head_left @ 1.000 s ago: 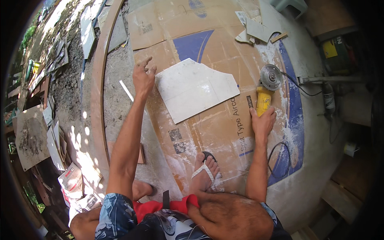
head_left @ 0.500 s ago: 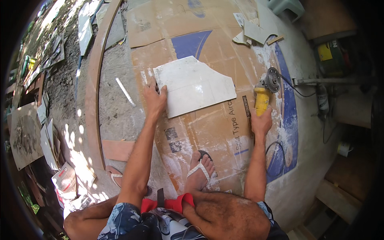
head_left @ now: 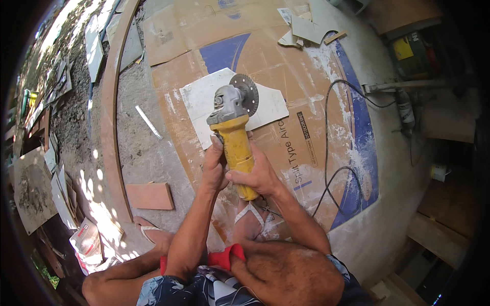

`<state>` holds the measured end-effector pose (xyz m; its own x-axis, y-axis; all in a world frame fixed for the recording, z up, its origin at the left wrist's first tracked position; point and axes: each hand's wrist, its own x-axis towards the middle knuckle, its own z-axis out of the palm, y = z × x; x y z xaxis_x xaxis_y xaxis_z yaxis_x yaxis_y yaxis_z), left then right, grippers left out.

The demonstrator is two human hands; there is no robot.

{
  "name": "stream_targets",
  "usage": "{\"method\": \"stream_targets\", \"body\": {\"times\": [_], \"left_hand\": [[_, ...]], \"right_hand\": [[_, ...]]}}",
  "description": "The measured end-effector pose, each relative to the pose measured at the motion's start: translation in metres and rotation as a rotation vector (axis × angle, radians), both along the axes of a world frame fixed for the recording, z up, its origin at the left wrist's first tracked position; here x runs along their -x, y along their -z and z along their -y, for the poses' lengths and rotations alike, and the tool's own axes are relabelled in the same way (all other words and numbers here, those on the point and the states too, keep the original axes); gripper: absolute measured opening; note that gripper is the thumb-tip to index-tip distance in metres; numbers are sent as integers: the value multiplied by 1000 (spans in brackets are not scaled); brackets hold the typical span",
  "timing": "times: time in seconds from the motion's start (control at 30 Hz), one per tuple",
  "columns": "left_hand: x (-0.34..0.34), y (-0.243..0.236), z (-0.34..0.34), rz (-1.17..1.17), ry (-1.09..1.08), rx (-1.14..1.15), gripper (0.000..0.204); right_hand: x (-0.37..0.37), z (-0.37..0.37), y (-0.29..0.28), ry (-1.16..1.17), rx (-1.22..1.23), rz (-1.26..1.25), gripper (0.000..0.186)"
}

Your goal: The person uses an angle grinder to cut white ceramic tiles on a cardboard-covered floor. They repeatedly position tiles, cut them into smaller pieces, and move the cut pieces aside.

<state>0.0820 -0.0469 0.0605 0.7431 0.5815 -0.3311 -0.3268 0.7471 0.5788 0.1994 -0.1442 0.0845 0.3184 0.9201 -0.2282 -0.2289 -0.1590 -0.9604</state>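
Both hands now grip a yellow and grey angle grinder [head_left: 236, 145] held upright in the middle of the view, its toothed metal disc [head_left: 247, 94] at the top. My left hand [head_left: 213, 166] wraps round its left side near the switch. My right hand [head_left: 255, 171] closes round the lower body, thumb across it. Behind the grinder, a white tile [head_left: 199, 107] with angled cuts lies on flattened cardboard [head_left: 301, 76], partly hidden by the tool. The black cord [head_left: 326, 132] loops over the cardboard to the right.
A long wooden board [head_left: 120, 102], a short pinkish plank [head_left: 148, 196] and a thin white strip [head_left: 148, 122] lie at left. Broken tile pieces [head_left: 311, 30] sit at the top right. A bottle [head_left: 406, 112] and a shelf [head_left: 444, 229] are at right. My feet in sandals are below.
The grinder has come from the right to the centre in my right hand, raised over the tile. My left hand has left the tile's edge and closed on the grinder.
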Motion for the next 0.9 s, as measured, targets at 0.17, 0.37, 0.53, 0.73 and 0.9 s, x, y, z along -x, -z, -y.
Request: {"method": "stream_targets", "body": {"times": [0.17, 0.37, 0.53, 0.73, 0.9], "left_hand": [[32, 13, -12, 1, -62, -48, 75], [25, 23, -1, -12, -71, 12, 73], [0, 20, 2, -161, -48, 17, 75], [-9, 26, 9, -115, -31, 106, 81], [-27, 18, -18, -248, 46, 107, 87]], "right_hand": [[27, -20, 12, -99, 105, -78, 80], [27, -6, 22, -43, 146, 100, 79], [17, 2, 11, 34, 187, 178, 84], [19, 15, 6, 102, 236, 359, 89], [-5, -3, 24, 68, 489, 526, 73]]}}
